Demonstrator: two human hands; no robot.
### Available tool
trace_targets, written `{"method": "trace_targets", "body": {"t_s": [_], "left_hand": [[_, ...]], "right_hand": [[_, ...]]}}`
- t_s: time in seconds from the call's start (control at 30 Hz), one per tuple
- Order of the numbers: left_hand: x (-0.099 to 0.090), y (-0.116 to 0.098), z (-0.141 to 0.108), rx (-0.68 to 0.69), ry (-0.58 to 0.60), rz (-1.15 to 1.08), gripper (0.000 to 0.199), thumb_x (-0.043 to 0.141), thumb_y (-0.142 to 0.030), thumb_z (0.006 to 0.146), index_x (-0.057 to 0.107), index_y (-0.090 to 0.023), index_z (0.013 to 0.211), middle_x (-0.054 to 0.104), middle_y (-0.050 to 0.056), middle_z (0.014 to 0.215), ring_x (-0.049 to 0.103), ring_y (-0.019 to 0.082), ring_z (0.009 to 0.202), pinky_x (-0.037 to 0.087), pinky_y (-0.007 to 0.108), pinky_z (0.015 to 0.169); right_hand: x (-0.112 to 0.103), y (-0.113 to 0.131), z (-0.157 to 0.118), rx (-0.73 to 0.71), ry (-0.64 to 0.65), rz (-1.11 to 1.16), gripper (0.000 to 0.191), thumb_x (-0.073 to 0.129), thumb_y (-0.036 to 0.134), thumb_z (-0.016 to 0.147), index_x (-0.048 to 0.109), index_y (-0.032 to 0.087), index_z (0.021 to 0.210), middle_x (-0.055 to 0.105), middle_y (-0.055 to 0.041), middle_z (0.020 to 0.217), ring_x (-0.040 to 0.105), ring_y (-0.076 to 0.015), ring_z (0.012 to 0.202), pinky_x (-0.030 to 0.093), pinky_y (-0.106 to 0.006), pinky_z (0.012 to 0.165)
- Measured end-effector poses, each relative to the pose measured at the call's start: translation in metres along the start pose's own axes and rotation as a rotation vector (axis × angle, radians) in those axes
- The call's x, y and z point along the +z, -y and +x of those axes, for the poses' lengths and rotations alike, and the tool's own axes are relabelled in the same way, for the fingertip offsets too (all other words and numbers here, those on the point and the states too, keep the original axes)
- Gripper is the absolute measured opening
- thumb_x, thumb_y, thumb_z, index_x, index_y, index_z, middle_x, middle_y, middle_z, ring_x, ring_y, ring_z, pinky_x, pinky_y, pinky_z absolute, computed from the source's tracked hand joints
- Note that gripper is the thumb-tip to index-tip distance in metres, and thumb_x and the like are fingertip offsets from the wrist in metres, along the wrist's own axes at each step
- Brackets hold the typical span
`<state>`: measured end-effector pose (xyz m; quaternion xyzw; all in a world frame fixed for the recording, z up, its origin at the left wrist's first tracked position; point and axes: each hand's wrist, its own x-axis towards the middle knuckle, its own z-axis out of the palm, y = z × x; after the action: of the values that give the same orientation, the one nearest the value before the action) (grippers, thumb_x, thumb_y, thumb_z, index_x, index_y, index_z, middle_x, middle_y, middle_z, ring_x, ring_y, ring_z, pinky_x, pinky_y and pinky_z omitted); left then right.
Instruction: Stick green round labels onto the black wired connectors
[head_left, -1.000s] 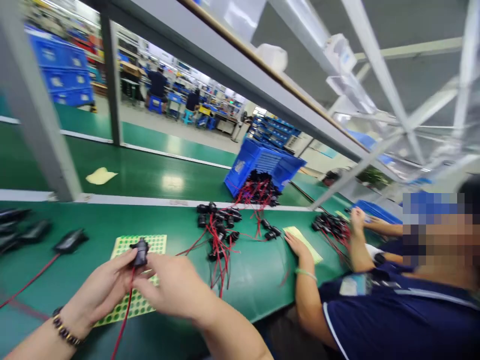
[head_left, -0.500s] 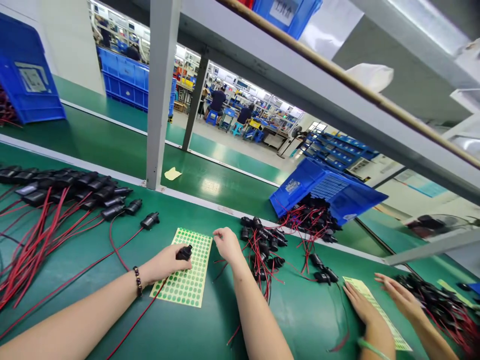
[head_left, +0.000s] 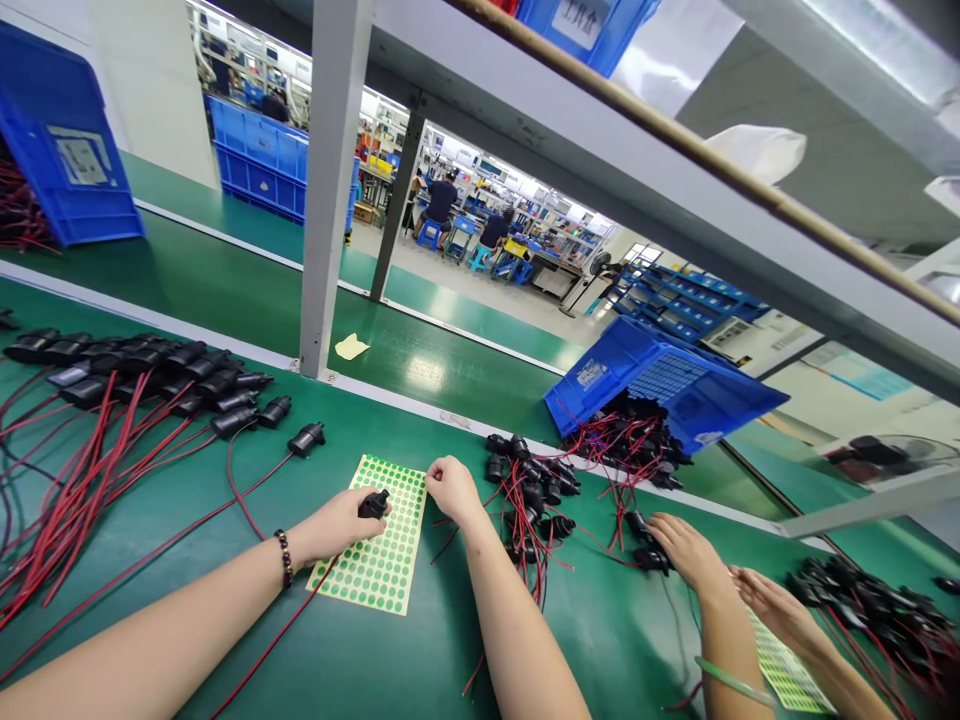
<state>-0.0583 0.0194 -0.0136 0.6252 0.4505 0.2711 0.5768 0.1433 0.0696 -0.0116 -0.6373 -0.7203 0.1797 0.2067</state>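
Note:
My left hand (head_left: 346, 522), with a beaded bracelet at the wrist, holds a black cylindrical part (head_left: 373, 504) over a pale sheet of green round stickers (head_left: 382, 570). A red wire trails from under that hand toward the bottom edge. At the sheet's upper right corner is my right hand (head_left: 452, 488), its thumb and index finger pinched together; whatever lies between the fingertips is too small to make out. Another black part (head_left: 307, 439) with a red wire lies on the green table (head_left: 300, 660), left of the sheet's top.
Black parts with red wires are heaped at the left (head_left: 187, 375) and right of centre (head_left: 532, 480). Behind stand a tipped blue bin (head_left: 600, 370) and a grey post (head_left: 328, 200). Another person's hands (head_left: 694, 552) work at the right beside a second sticker sheet (head_left: 787, 665).
My hands keep nearly the same pose while the view shifts slightly. The other person's near hand has moved from the second sheet up to the black parts beside it.

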Motion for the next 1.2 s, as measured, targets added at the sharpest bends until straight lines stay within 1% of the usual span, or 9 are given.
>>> {"method": "trace_targets", "body": {"t_s": [0.27,0.37,0.47,0.53,0.63,0.73,0.83,1.0,1.2], "left_hand": [[0.0,-0.005,-0.002,0.043,0.007,-0.097,0.017,0.054,-0.025,0.069,0.053,-0.016,0.083,0.056,0.0,0.076,0.05,0.014,0.065,0.039,0.024,0.06],[0.0,-0.01,-0.004,0.171,-0.019,-0.121,0.015,0.054,-0.021,0.07,0.048,-0.017,0.083,0.053,-0.002,0.075,0.048,0.012,0.066,0.038,0.023,0.062],[0.002,-0.012,-0.007,0.261,-0.074,-0.054,0.015,0.054,-0.02,0.072,0.046,-0.018,0.085,0.05,-0.002,0.076,0.046,0.013,0.069,0.038,0.025,0.067],[0.004,-0.011,-0.009,0.289,-0.086,-0.017,0.015,0.053,-0.022,0.074,0.046,-0.018,0.087,0.049,-0.001,0.078,0.046,0.014,0.073,0.038,0.026,0.071],[0.007,-0.007,-0.011,0.295,-0.026,-0.095,0.022,0.051,-0.026,0.077,0.045,-0.018,0.096,0.051,0.002,0.088,0.048,0.016,0.082,0.039,0.029,0.077],[0.009,-0.007,-0.01,0.226,0.102,-0.329,0.026,0.054,-0.027,0.077,0.045,-0.017,0.1,0.053,0.005,0.095,0.05,0.018,0.091,0.039,0.033,0.083],[0.01,-0.009,-0.009,0.096,0.177,-0.519,0.028,0.063,-0.024,0.07,0.046,-0.016,0.09,0.058,0.005,0.085,0.058,0.018,0.08,0.044,0.033,0.074],[0.01,-0.013,-0.009,-0.035,0.06,-0.768,0.026,0.067,-0.017,0.065,0.043,-0.016,0.076,0.05,-0.004,0.063,0.05,0.008,0.047,0.048,0.034,0.061],[0.006,-0.013,-0.009,-0.186,0.212,-1.021,0.019,0.056,-0.026,0.072,0.051,-0.013,0.085,0.054,0.002,0.074,0.058,0.015,0.064,0.044,0.043,0.077]], "right_hand": [[-0.019,0.019,-0.022,-0.067,0.045,0.241,0.009,0.047,0.016,0.068,0.052,0.016,0.061,0.048,0.0029,0.061,0.043,-0.0092,0.056,0.034,-0.02,0.054],[-0.027,0.033,-0.042,-0.064,0.074,0.531,0.008,0.048,0.021,0.073,0.051,0.017,0.066,0.047,0.0034,0.061,0.044,-0.0095,0.058,0.036,-0.021,0.056],[-0.022,0.048,-0.061,-0.034,0.063,0.926,0.01,0.053,0.021,0.071,0.051,0.016,0.063,0.052,-0.0012,0.077,0.049,-0.0128,0.072,0.039,-0.024,0.067],[-0.015,0.054,-0.068,-0.016,0.054,1.069,0.011,0.056,0.02,0.069,0.051,0.016,0.06,0.052,-0.0035,0.089,0.05,-0.0156,0.083,0.039,-0.027,0.075],[-0.006,0.056,-0.071,0.014,0.06,1.172,0.013,0.057,0.02,0.069,0.05,0.017,0.059,0.051,-0.0036,0.087,0.05,-0.0167,0.085,0.039,-0.03,0.077],[-0.007,0.051,-0.07,0.033,0.039,1.211,0.014,0.057,0.022,0.07,0.05,0.017,0.058,0.051,-0.0038,0.085,0.05,-0.017,0.083,0.04,-0.031,0.077],[-0.012,0.047,-0.069,0.047,-0.014,1.21,0.014,0.058,0.022,0.068,0.051,0.017,0.058,0.051,-0.0037,0.085,0.049,-0.0171,0.083,0.04,-0.03,0.075],[-0.012,0.048,-0.07,0.078,-0.009,1.232,0.014,0.058,0.023,0.069,0.052,0.017,0.058,0.05,-0.0039,0.088,0.048,-0.0165,0.082,0.04,-0.028,0.071],[-0.006,0.051,-0.068,0.09,0.016,1.25,0.017,0.06,0.026,0.068,0.052,0.017,0.057,0.05,-0.0045,0.086,0.049,-0.0165,0.077,0.041,-0.028,0.066]]}}
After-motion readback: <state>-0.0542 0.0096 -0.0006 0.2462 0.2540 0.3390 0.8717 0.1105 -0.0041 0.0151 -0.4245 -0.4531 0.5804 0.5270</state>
